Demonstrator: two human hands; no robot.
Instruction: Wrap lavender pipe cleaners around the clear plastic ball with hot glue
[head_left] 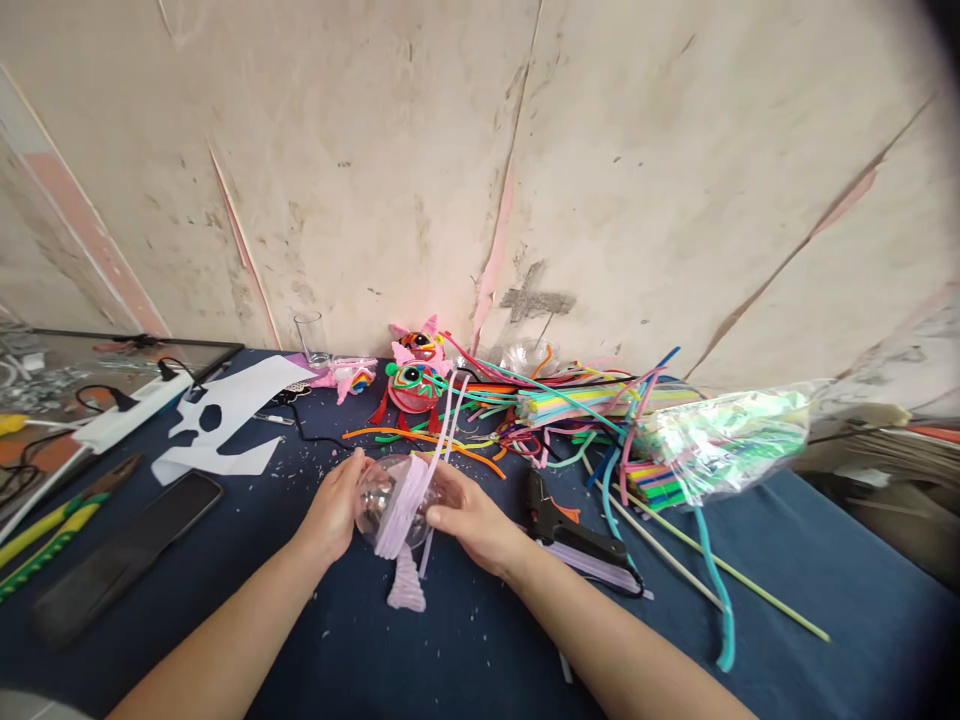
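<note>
Clear plastic makes up the round ball (370,500) that sits right between your two hands, low in the middle of your view. Your left hand (335,508) is curled on its left side, and your right hand (474,512) is curled on its right side, so you are holding it with both. Soft light purple strips (402,508) go over the ball in a band, and a wavy purple tail (406,585) hangs down at the near end. Two long thin purple stems (444,415) stick up past the top. Some of your fingers are hidden behind the ball, and you can't see its far side. It is hard to tell if the ball touches the blue table (360,665). The pliers (64,525) on the left are cut off at the edge. Your arms reach in from the bottom corners and come together like a tent, with palms turned to each other. Your right thumb lies on the near side of the ball. Just beside your right arm is a black glue gun (574,530).
</note>
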